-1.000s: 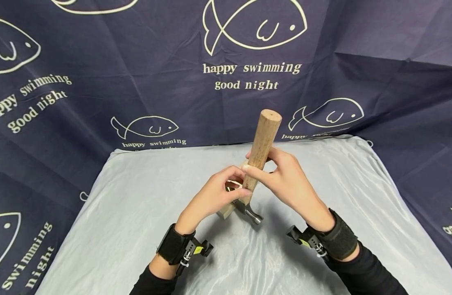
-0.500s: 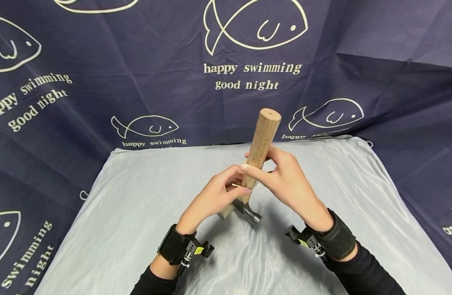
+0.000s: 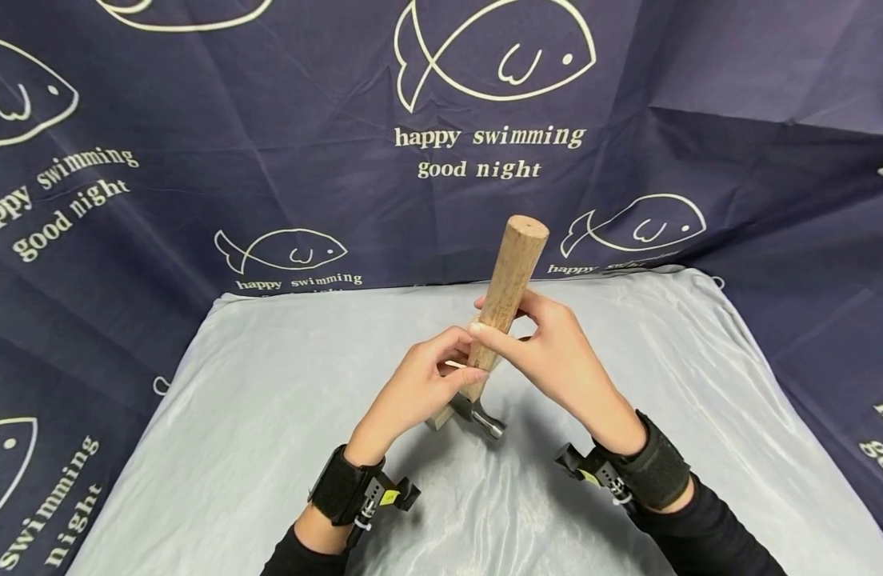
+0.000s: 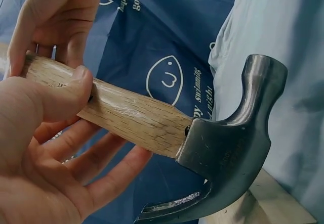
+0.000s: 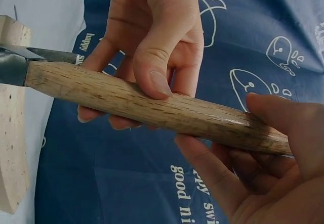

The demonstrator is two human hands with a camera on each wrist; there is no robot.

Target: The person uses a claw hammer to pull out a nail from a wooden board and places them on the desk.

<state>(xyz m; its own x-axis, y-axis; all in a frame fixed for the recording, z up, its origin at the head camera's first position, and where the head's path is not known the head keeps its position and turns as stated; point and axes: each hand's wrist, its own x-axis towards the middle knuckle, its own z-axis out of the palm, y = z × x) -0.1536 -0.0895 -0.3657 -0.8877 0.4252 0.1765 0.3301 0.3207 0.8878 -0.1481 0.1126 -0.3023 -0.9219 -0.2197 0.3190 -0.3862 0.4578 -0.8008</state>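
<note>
A claw hammer stands nearly upright, its wooden handle leaning right and its steel head down on a pale wooden block. My left hand grips the lower handle, thumb on top and fingers curled under, just above the head. My right hand holds the handle higher up between thumb and fingers. In the right wrist view the claw lies by the block, and a thin pin sticks out of the block.
A pale grey cloth covers the table. A dark blue fish-print curtain hangs behind and on both sides. Black wrist straps sit on both forearms.
Both hands keep their hold on the handle. The hammer head has edged slightly left on the block; otherwise almost nothing differs.
</note>
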